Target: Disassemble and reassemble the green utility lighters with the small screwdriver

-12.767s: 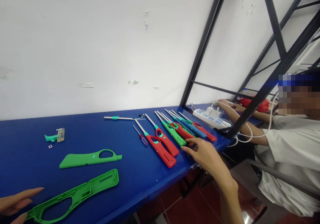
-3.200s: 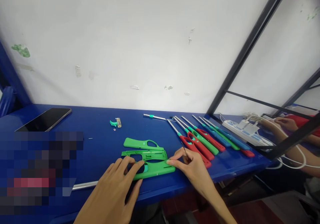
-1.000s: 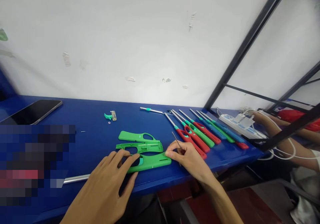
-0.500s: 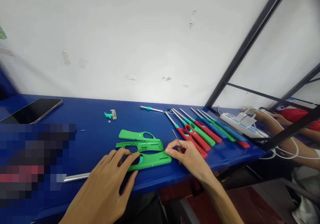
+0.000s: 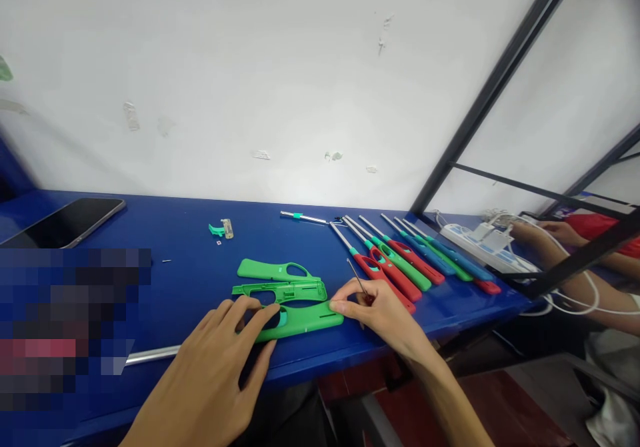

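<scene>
A green long-nosed gas lighter [image 5: 305, 320] lies near the table's front edge, its metal tube pointing left. My left hand [image 5: 215, 360] is closed round its middle by the trigger opening. At the handle's right end, my right hand [image 5: 375, 310] presses thumb and index fingertip together. A thin metal pick [image 5: 355, 274] is held in that same hand, its tip pointing up and left. Just behind the lighter are two separate green shell halves [image 5: 270, 269], the nearer one [image 5: 305, 291] showing its inside. Whatever is between my right fingertips is too small to tell.
Several red, green and blue lighters [image 5: 400, 260] lie in a row at right. A loose metal tube [image 5: 305, 218], a trigger piece [image 5: 216, 230] and a phone [image 5: 75, 220] are farther back. Beyond the black frame [image 5: 480, 107] are a power strip [image 5: 480, 244] and another person's arm.
My right hand has shifted very slightly, and the pick in it has tilted a little to the right. The left hand and the lighter stay where they were.
</scene>
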The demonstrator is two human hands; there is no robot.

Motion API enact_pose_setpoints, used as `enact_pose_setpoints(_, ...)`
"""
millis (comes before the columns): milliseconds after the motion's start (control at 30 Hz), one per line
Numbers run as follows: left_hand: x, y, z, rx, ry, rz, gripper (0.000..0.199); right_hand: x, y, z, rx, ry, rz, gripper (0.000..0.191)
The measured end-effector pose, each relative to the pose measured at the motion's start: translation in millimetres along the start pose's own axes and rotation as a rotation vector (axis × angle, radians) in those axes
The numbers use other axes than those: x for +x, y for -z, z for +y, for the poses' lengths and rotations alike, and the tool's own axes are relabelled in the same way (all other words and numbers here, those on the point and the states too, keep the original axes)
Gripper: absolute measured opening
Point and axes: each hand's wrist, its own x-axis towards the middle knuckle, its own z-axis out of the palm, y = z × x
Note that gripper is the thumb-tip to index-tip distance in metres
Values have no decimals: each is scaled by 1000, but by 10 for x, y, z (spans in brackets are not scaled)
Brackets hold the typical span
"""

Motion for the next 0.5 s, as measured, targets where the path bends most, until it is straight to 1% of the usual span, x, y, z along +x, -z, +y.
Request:
enact_pose_setpoints(200, 15, -3, 3, -3, -5, 19, 41, -10, 16, 11, 40, -2, -39, 40)
enact_pose_setpoints(500, 22, 0, 4, -12, 0, 20, 39, -32, 23, -10, 61, -10, -49, 36)
